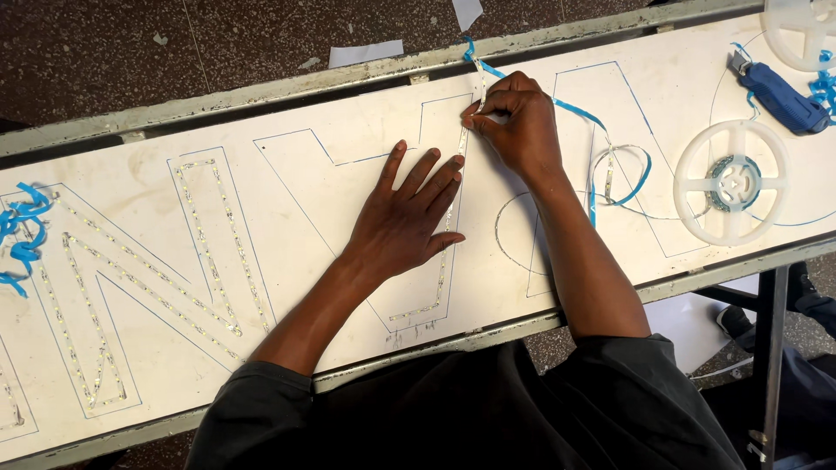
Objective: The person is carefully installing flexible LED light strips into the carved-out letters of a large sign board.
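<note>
A long white sign panel (348,130) lies across a metal frame, with large letters outlined in blue. Thin LED strip (442,261) runs inside the outline of the letter under my hands. My left hand (405,218) lies flat with its fingers spread, pressing on the panel beside the strip. My right hand (514,122) pinches the strip near the letter's top edge. From there a blue backing tape (575,111) trails right toward a loose loop of strip (620,174).
A white reel (734,181) holding coiled strip rests on the panel at right, and another white reel (799,30) lies in the top right corner. A blue tool (779,96) sits between them. Curls of blue tape (22,231) lie at left. Paper scraps (366,52) are on the dark floor.
</note>
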